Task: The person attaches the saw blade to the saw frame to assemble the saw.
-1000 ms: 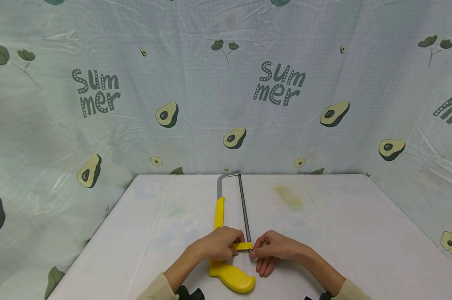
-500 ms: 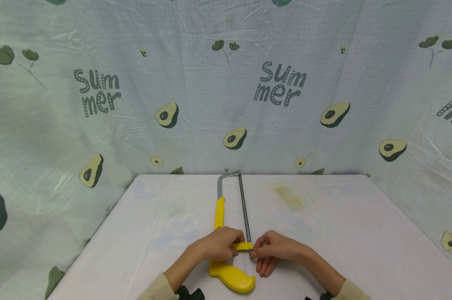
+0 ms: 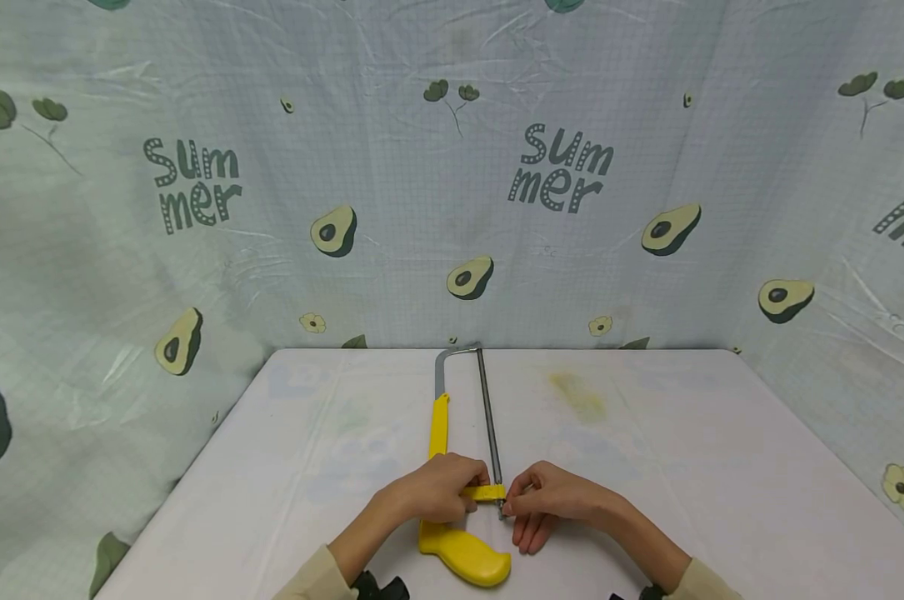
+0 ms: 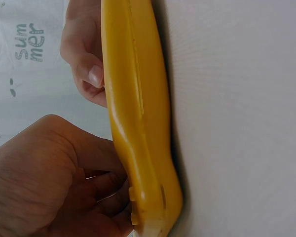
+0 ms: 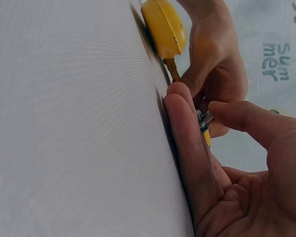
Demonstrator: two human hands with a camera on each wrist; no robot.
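Observation:
A hacksaw with a yellow handle (image 3: 468,562) lies flat on the white table, its metal blade (image 3: 489,417) on the right side. My left hand (image 3: 444,490) grips the yellow frame near the short crosspiece (image 3: 486,493) at the blade's near end. At that end a small metal wing nut (image 5: 203,119) sticks out. Thumb and forefinger of my right hand (image 3: 547,502) pinch it, while the other fingers rest low beside the tabletop. In the left wrist view the yellow handle (image 4: 135,89) covers part of both hands.
Behind the white table (image 3: 646,433) hangs a pale curtain (image 3: 399,167) printed with avocados and lettering. It also runs along both sides. The saw's grey front bow (image 3: 452,352) reaches the table's far edge.
The right fingertips have shifted slightly at the wing nut, and more of its metal shows now. The left hand and the hacksaw stay where they were.

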